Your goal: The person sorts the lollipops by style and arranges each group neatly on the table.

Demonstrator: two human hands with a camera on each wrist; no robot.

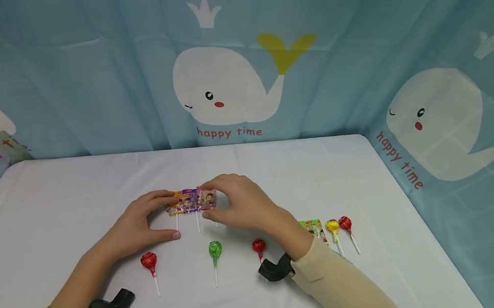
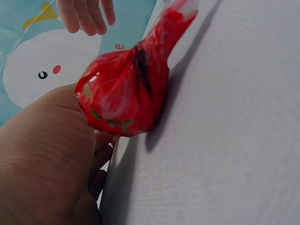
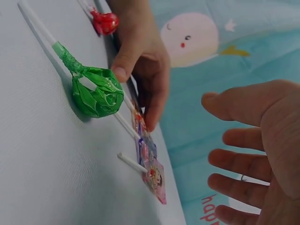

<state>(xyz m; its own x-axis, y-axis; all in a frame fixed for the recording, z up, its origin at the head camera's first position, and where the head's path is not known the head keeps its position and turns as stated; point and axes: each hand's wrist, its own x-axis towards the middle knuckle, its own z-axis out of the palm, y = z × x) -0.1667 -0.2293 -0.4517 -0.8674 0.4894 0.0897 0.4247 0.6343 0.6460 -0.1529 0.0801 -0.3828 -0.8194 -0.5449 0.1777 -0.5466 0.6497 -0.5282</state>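
Note:
Three flat-wrapped lollipops lie side by side at mid-table in the head view: an orange one [image 1: 179, 206], a purple one [image 1: 190, 201] and a pink one [image 1: 208, 199], sticks toward the person. My left hand [image 1: 137, 226] has its fingertips at the orange wrapper, thumb spread apart beside the stick. At the pink end is my right hand [image 1: 241, 203], fingers extended and overlapping the wrapper in this view; the right wrist view shows its palm with nothing held. Nearer the person, a red round lollipop [image 1: 148, 261] and a green one [image 1: 214, 250] lie apart.
Another red lollipop [image 1: 259, 245] is partly hidden by the right wrist's black band [image 1: 276, 268]. Right of that forearm lie a green flat packet [image 1: 313, 228], a yellow lollipop [image 1: 332, 226] and a red one. A blue whale-print curtain [image 1: 127, 86] hangs behind the white table [image 1: 71, 191].

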